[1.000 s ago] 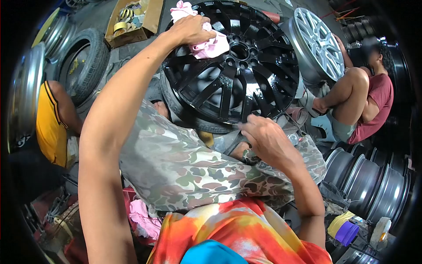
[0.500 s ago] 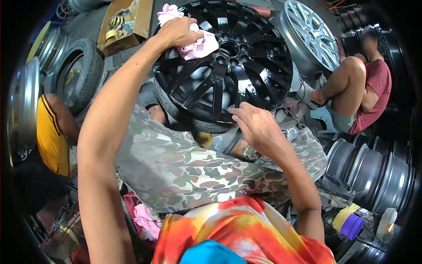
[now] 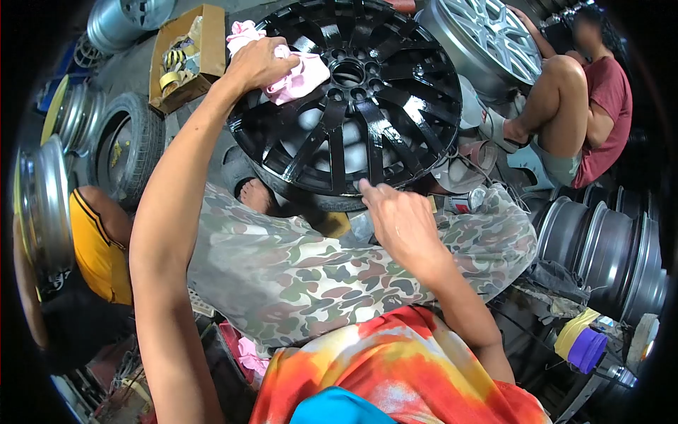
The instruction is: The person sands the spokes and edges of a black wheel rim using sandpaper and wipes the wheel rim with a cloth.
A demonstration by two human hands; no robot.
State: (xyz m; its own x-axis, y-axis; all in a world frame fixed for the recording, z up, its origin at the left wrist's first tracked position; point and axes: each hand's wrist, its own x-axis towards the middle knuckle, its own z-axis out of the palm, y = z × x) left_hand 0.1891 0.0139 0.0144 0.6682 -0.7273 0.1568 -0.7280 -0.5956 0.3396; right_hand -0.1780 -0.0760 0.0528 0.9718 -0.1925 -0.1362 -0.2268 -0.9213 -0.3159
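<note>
A glossy black alloy wheel [image 3: 373,134] with many spokes lies face up in front of me, resting on a tire [image 3: 311,203]. My left hand [image 3: 260,65] is closed on a pink cloth [image 3: 300,78], pressed against the wheel's upper left side; more of the cloth bunches out beyond the knuckles. At the near edge of the rim is my right hand [image 3: 402,220], fingers bent together and one digit reaching to the lip. Whatever may be between its fingertips is too small to make out. Whitish wet specks show on the back of this hand.
A silver wheel [image 3: 487,35] leans near a seated person in a red shirt [image 3: 607,120]. Left are a cardboard box [image 3: 208,53], a tire [image 3: 141,152] and another person's yellow shorts [image 3: 99,247]. Several dark rims [image 3: 600,240] line the right; a can [image 3: 467,201] stands by my knee.
The view has shifted a little. My right hand has drawn slightly toward me along the rim edge, its fingers more bent. My left hand stays on the pink cloth.
</note>
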